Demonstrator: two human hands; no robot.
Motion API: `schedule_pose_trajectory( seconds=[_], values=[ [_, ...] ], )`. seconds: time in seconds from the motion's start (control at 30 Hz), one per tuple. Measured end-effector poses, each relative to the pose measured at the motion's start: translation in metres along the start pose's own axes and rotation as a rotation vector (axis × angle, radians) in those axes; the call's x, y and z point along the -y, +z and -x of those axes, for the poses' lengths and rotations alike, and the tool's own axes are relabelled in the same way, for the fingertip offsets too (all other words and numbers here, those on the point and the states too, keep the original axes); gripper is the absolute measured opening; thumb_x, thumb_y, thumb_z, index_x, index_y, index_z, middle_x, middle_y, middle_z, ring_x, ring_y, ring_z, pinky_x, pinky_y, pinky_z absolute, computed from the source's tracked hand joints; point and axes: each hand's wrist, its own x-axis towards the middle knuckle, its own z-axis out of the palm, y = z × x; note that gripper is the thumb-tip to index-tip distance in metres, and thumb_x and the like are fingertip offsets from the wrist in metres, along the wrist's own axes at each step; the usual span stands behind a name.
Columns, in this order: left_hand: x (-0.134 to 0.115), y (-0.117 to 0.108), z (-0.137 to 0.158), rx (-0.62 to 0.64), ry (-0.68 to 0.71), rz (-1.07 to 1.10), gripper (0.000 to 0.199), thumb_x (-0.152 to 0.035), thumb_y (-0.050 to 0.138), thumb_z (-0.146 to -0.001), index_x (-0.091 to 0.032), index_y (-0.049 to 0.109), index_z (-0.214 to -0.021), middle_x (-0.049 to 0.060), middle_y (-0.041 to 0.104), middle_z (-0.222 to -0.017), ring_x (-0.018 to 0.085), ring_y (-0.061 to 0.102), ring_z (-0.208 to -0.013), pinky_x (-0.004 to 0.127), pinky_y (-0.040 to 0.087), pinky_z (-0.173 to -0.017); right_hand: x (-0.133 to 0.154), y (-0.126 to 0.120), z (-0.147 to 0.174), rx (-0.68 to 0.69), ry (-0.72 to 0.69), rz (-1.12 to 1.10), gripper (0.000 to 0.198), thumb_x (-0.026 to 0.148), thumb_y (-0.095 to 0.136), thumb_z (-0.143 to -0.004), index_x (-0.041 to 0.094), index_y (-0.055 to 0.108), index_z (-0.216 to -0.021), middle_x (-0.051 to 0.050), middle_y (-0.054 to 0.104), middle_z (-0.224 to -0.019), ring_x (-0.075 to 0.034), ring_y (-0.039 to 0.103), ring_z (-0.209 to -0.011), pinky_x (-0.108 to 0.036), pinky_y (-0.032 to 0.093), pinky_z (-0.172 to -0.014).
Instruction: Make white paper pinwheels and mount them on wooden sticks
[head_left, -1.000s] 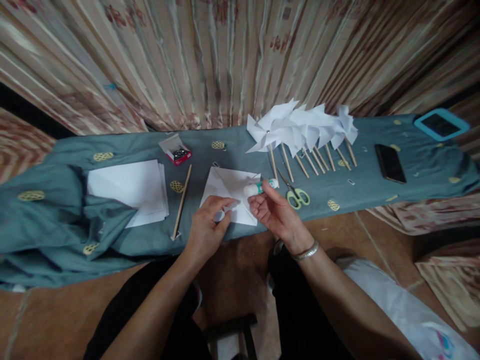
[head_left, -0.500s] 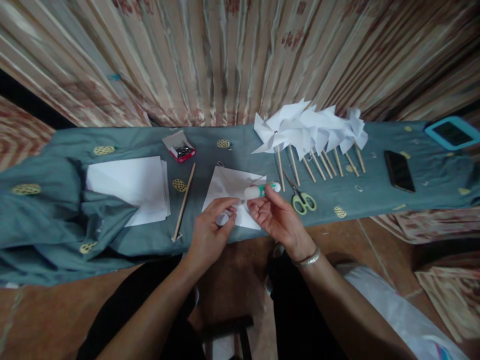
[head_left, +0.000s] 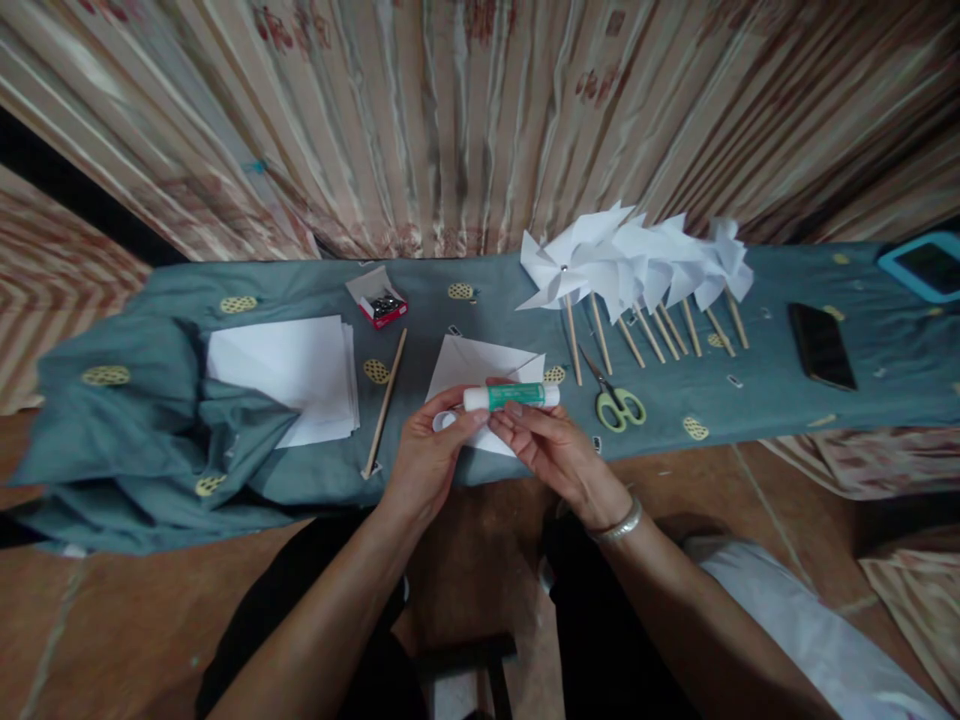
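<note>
A green and white glue stick point(head_left: 517, 396) lies level across my fingertips, above a white paper square point(head_left: 491, 358) with crease lines. My right hand point(head_left: 551, 445) grips its green barrel and right end. Thumb and forefinger of my left hand point(head_left: 427, 455) meet the white left end. A small round white cap point(head_left: 444, 421) is tucked in my left hand's closed fingers. The paper lies on the cloth-covered table, its near part hidden behind both hands.
Left stand a wooden stick point(head_left: 385, 402), a paper stack point(head_left: 289, 375) and a red box of metal pins point(head_left: 382, 305). Right are paper pinwheels point(head_left: 630, 260), green-handled scissors point(head_left: 619, 408), a black phone point(head_left: 821, 345) and a blue-framed tablet point(head_left: 934, 267). A curtain point(head_left: 450, 120) hangs behind.
My hands have come closer together. The glue stick's white end has moved to my left fingertips, and the stick has levelled. The whole view has shifted slightly.
</note>
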Motion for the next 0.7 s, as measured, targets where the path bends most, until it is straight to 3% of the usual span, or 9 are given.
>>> schedule_pose_trajectory(
  seconds=[0.3, 0.47, 0.7],
  values=[
    [-0.014, 0.002, -0.003, -0.102, -0.024, 0.194, 0.039, -0.021, 0.090, -0.042, -0.016, 0.072, -0.076, -0.004, 0.069, -0.069, 0.006, 0.059, -0.061, 0.019, 0.048, -0.068, 0.009, -0.007, -0.002, -0.001, -0.018, 0.177, 0.029, 0.033, 0.086, -0.064, 0.021, 0.076, -0.089, 0.000, 0.078, -0.080, -0.012, 0.074, -0.071, -0.018, 0.059, -0.070],
    [-0.015, 0.002, -0.003, -0.117, -0.046, 0.224, 0.040, -0.021, 0.091, -0.042, -0.015, 0.073, -0.077, -0.003, 0.071, -0.070, 0.006, 0.060, -0.063, 0.018, 0.047, -0.069, 0.007, -0.006, -0.002, -0.007, -0.009, 0.238, 0.035, 0.045, 0.086, -0.061, 0.019, 0.075, -0.083, -0.003, 0.077, -0.070, -0.012, 0.071, -0.057, -0.016, 0.057, -0.054],
    [-0.018, 0.002, -0.002, -0.102, -0.062, 0.208, 0.042, -0.023, 0.093, -0.036, -0.015, 0.074, -0.072, -0.003, 0.071, -0.067, 0.007, 0.061, -0.063, 0.021, 0.048, -0.072, 0.010, -0.005, -0.001, -0.022, 0.028, 0.217, 0.038, 0.048, 0.087, -0.056, 0.016, 0.071, -0.068, -0.004, 0.074, -0.061, -0.009, 0.066, -0.049, -0.014, 0.053, -0.048]
  ],
)
